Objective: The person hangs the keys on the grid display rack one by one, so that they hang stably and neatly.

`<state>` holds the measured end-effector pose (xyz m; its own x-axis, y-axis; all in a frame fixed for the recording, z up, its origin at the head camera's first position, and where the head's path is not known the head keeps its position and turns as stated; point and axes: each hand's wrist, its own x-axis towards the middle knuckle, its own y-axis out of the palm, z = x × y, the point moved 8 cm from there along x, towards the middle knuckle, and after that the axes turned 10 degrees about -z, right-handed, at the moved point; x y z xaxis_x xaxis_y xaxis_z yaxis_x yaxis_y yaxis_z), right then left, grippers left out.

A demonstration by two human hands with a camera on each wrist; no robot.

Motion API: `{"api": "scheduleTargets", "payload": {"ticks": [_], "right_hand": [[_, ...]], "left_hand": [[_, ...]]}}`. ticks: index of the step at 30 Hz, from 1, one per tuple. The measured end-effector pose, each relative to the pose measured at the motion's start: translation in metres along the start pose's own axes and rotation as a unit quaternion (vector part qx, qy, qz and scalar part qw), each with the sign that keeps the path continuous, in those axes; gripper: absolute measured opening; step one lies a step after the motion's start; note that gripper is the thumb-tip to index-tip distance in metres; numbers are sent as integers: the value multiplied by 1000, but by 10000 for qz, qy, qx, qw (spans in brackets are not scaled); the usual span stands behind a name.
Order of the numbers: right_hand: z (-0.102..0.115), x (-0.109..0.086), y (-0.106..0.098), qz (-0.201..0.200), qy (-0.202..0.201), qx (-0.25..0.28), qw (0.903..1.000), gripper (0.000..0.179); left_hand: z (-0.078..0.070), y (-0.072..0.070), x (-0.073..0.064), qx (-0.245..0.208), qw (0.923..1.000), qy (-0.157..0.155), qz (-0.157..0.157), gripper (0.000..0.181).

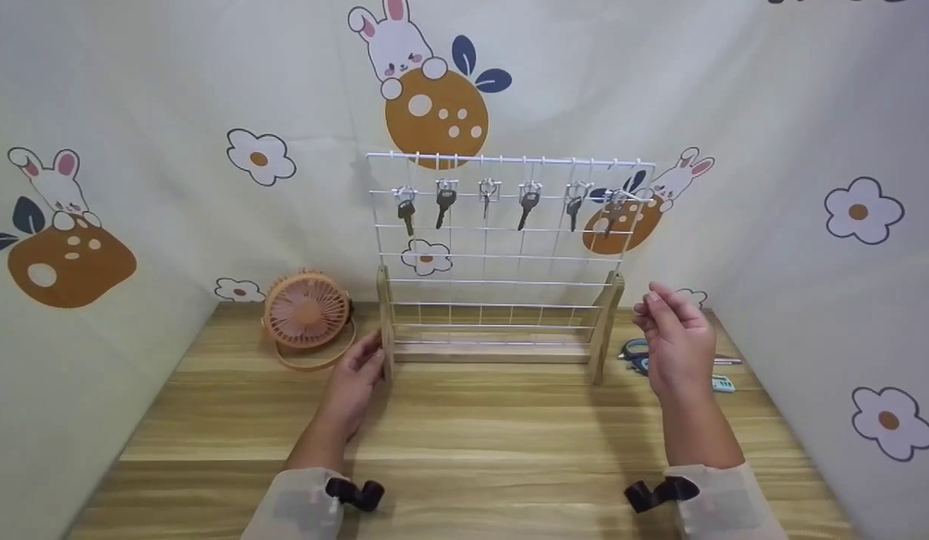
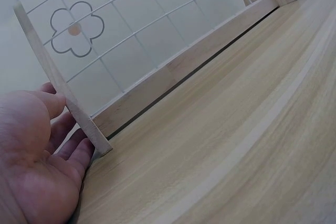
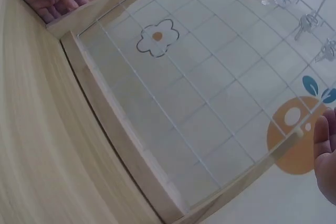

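Note:
Several keys (image 1: 528, 196) hang in a row from small hooks near the top of a white wire grid rack (image 1: 501, 259). The rack stands upright between wooden side legs (image 1: 602, 330). At its left side, my left hand (image 1: 357, 379) rests against the outer face of the left leg (image 2: 73, 103), low down near the table. In the left wrist view its thumb touches the leg's edge. My right hand (image 1: 678, 341) is raised beside the right leg, fingers loosely bent, thumb near the index finger, and nothing shows in it. Only part of that hand (image 3: 326, 156) enters the right wrist view.
An orange fan (image 1: 307, 311) stands left of the rack, just behind my left hand. Beyond my right hand lie dark-handled scissors (image 1: 635, 352) and a pale teal item (image 1: 723, 384) on the wooden table (image 1: 479, 450). A printed curtain (image 1: 172, 90) surrounds the table.

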<state>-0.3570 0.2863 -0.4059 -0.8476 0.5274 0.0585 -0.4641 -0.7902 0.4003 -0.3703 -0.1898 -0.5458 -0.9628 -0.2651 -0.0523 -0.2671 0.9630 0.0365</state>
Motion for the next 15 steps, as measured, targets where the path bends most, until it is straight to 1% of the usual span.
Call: {"api": "scheduleTargets", "payload": {"ticks": [4,9,11,13,15], "right_hand": [[-20,9,-11,-112,101,29,9999,19],[-47,20,-23,-259,170,-326,9990,16],[-57,24,-29,-335,234,-480,9980,16],[-66,28,-32,-382,296,-525,9975,16],[-73,32,-35,-384,289,-664,9966,18]], "left_hand": [[0,0,0,8,10000,-37,20,51],[1,0,1,-77,9999,-86,56,51],[2,0,1,-149,9998,-109,94,50],[2,-1,1,-250,9995,-163,121,49],[2,-3,1,-384,9989,-181,183,50]]}}
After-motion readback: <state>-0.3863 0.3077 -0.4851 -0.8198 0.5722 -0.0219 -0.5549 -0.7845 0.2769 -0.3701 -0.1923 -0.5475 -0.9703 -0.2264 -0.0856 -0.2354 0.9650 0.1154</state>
